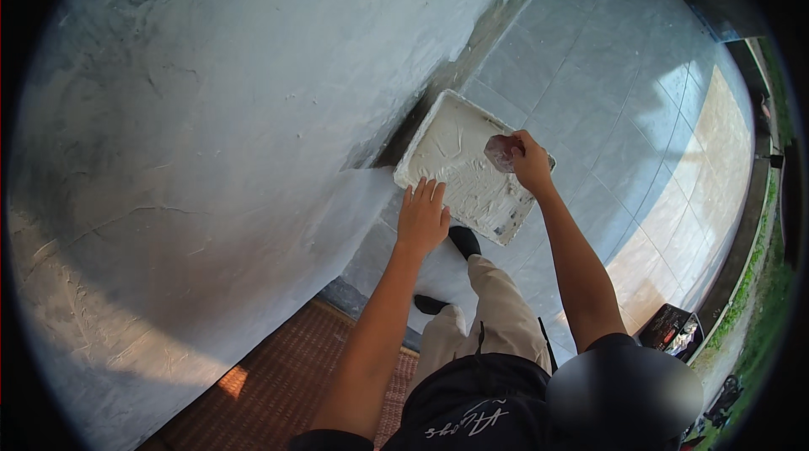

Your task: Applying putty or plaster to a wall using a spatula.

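Observation:
A shallow white tray (421, 141) smeared with thick off-white paste (472, 173) lies on the tiled floor beside the wall. My right hand (531, 166) is closed around a small reddish-brown, rounded thing, perhaps a plastic cup or scoop (500, 152), above the tray's right part. Its exact kind is unclear. My left hand (424, 213) is at the tray's near left edge, palm down with the fingers stretched out. Nothing shows in it. Whether it touches the rim, I cannot tell.
A grey wall (219, 114) with uneven, partly coated plaster rises on the left. Grey floor tiles (581, 72) stretch to the right, sunlit farther out. A reddish-brown woven mat (286, 375) lies at the lower left. A dark box (670, 329) stands at the right, near grass.

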### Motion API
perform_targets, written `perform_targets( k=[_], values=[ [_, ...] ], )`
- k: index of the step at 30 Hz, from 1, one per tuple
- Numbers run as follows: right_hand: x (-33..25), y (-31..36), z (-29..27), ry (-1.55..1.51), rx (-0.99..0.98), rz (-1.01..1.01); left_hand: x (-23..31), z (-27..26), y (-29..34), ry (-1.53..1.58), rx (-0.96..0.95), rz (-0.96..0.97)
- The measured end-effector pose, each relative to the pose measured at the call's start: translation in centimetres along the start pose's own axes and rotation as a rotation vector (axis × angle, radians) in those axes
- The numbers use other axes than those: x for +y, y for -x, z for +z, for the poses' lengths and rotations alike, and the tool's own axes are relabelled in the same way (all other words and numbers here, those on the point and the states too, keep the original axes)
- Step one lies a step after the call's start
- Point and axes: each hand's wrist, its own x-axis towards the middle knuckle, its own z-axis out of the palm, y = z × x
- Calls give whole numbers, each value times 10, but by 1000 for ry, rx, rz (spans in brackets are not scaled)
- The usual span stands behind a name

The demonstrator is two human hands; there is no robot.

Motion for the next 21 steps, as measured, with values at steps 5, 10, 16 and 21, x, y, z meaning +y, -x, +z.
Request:
perform_targets(
  k=[5,10,16,21],
  values=[
    [21,-2,6,80,-68,-154,1,24,4,39,-52,-12],
    [41,-15,16,124,-115,-225,6,46,9,82,-92,-22],
    [60,-21,30,138,-178,-262,9,60,16,113,-141,-39],
    [71,-23,36,137,-151,-293,7,70,20,109,-145,-39]
  ],
)
